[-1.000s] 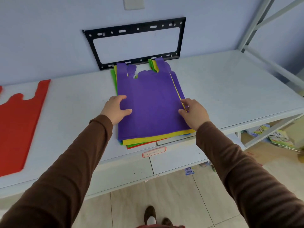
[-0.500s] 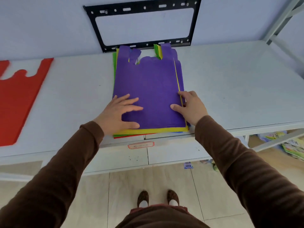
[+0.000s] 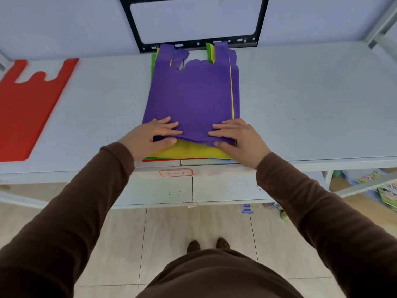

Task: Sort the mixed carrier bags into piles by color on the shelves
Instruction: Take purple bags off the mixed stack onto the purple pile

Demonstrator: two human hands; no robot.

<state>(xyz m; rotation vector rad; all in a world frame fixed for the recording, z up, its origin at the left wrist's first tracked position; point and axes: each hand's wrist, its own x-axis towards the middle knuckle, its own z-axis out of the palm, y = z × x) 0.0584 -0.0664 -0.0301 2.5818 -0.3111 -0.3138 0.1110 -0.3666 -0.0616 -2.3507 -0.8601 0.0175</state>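
Red bag (image 3: 25, 108) cut off at left edge; label (image 3: 176, 173) writing unreadable; lower stack bags mostly hidden.

Purple bag (image 3: 191, 95) on top, over yellow (image 3: 189, 150), green (image 3: 153, 65) and red (image 3: 161, 160) ones. Red bag (image 3: 23, 108) off left. Pale grey shelf (image 3: 300, 100), black bracket (image 3: 194, 43), brown sleeves (image 3: 322, 211), beige floor tiles (image 3: 193, 226).
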